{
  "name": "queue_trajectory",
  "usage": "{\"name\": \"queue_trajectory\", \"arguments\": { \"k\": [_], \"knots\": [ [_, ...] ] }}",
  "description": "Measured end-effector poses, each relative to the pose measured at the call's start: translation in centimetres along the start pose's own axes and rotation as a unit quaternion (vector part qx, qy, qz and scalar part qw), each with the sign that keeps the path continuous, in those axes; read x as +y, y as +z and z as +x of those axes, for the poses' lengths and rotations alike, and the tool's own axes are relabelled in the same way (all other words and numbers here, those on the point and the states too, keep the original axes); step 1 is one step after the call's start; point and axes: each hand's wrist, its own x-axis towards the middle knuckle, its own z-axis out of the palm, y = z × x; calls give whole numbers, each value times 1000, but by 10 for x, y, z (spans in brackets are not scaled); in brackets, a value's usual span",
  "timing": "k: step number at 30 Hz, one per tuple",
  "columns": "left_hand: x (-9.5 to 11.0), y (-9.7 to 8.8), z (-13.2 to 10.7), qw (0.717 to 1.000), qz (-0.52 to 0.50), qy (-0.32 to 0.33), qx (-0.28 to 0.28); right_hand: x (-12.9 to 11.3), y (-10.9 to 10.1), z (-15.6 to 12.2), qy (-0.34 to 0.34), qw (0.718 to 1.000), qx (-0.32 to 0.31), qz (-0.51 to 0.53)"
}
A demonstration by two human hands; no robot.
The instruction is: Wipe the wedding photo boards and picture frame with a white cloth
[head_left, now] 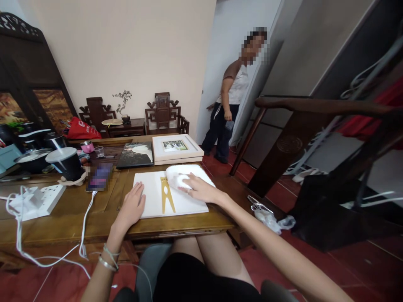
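A flat white board (149,197) lies on the wooden table in front of me. Flat against its left edge rests my left hand (134,201), its fingers stretched out and holding nothing. My right hand (200,187) grips a fluffy white cloth (179,172) on the board's far right part. Between the two hands is a yellow cat-shaped piece (166,195) with two long legs, lying on the board. The cloth touches or slightly overlaps its head side; I cannot tell which.
Behind the board are a white picture frame (197,149) and a dark photo panel (130,157). Leftward stand a black cup (67,165), a phone (100,178) on a cable and a power strip (52,201). A wooden chair (277,147) is at right; a person (234,92) stands beyond.
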Motion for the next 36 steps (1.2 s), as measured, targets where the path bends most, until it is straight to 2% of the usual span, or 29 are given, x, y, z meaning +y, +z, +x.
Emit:
{"name": "queue_trajectory", "arguments": {
  "k": [3,6,8,10,13,18,21,24,28,36],
  "knots": [
    [1,0,0,1000,-2,1,4,-26,-11,-39,5,999,-29,36],
    [0,2,0,1000,0,1,8,-50,-28,-73,23,994,-85,72],
    [-1,4,0,1000,0,1,10,-58,-35,-85,30,989,-113,90],
    [-2,5,0,1000,-1,2,14,-56,-36,-85,40,987,-122,100],
    [-3,5,-1,1000,-2,4,20,-39,-26,-65,55,989,-107,89],
    [-4,3,0,1000,-1,4,10,4,-5,-4,55,997,-45,36],
    [-4,3,0,1000,-7,8,9,21,-2,25,60,998,-17,5],
    [-4,4,0,1000,-12,9,16,26,-4,34,66,998,-11,1],
    [-4,4,-1,1000,-13,8,19,11,-13,11,72,997,-23,5],
    [-4,6,-2,1000,-11,5,21,-52,-48,-76,49,987,-130,83]
  ]
}}
